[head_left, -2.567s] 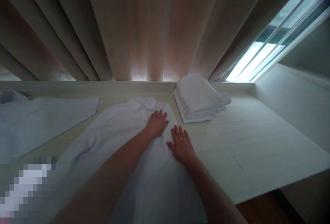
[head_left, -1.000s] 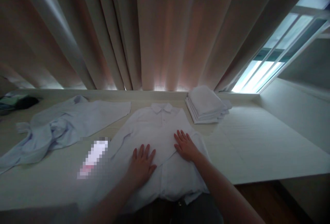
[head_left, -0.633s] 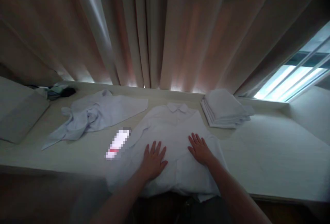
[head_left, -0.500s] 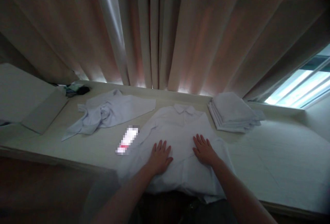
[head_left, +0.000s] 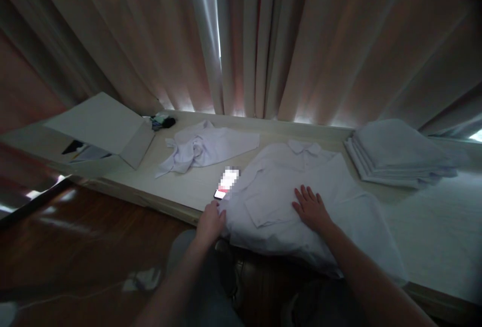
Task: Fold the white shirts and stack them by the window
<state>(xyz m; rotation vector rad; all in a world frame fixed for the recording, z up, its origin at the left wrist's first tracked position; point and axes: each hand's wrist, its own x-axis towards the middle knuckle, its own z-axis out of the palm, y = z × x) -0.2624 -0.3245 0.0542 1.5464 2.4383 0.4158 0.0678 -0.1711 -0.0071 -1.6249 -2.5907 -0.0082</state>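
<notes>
Left of the white shirt, a phone shows a pixelated, unreadable screen. The right hand lies flat on the shirt, fingers spread; the left hand curls at its left edge, whether pinching cloth I cannot tell. The shirt lies on the tabletop between a folded stack and a crumpled garment.

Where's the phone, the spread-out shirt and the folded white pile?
Phone (head_left: 228, 182): head view, on its lit screen.
Spread-out shirt (head_left: 285, 181): head view, on its front.
Folded white pile (head_left: 393, 147): head view, on its top piece.
</notes>
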